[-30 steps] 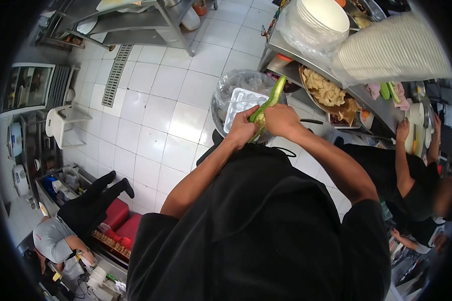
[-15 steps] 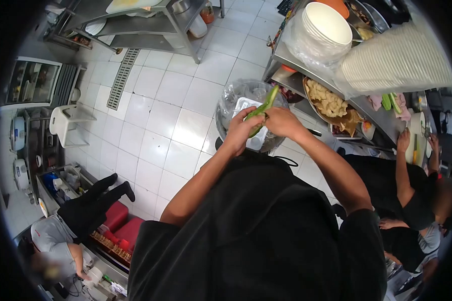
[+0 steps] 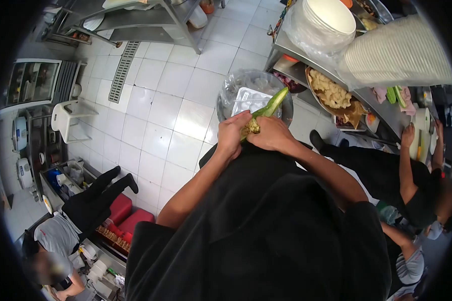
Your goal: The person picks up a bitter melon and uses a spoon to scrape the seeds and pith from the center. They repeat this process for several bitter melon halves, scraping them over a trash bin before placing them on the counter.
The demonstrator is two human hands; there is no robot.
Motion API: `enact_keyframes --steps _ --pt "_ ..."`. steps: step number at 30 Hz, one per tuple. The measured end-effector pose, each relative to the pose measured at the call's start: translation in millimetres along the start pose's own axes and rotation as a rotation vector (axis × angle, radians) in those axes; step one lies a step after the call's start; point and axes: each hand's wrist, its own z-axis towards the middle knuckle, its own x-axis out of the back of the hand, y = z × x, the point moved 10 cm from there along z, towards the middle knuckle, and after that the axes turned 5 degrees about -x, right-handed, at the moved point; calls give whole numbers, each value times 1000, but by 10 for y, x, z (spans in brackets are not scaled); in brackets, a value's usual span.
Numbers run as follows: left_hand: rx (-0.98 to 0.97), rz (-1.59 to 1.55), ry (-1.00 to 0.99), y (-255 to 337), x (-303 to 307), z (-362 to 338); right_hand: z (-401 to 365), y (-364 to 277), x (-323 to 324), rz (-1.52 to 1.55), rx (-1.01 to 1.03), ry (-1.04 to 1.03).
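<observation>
Both hands clamp one long green chilli pepper (image 3: 271, 106). The left hand (image 3: 232, 134) grips its seedy near end; the right hand (image 3: 270, 134) wraps just beside it. It hangs above a plastic-lined round bin (image 3: 236, 86).

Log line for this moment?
left hand: on green pepper, at seed core | right hand: gripping green pepper | location: over plastic-lined bin | in bin: white tray

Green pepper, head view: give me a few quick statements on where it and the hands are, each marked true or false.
1. The left hand and right hand both grip the green pepper. True.
2. The pepper is held over the plastic-lined bin. True.
3. The bin holds nothing. False: a white tray lies in it.
4. The white bowls are stacked on the floor. False: they stand on the steel rack at the right.
</observation>
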Motion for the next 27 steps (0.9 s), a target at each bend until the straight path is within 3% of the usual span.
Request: enact_keyframes --steps 6,10,14,19,22,27 --pt "133 -17 -82 -229 -35 -17 -156 -156 -155 138 137 -84" --pt "203 31 -178 -350 -72 -6 -95 -23 -267 71 41 -80" --pt "344 -109 -280 -400 -267 -43 -93 16 -243 116 89 -99" --pt "330 -133 -355 -350 -388 -7 -127 -65 -29 109 177 13" --pt "279 -150 -352 -312 -391 22 -121 -16 -3 45 93 18" --pt "219 -182 -302 -335 -334 85 -151 -72 31 -18 127 59"
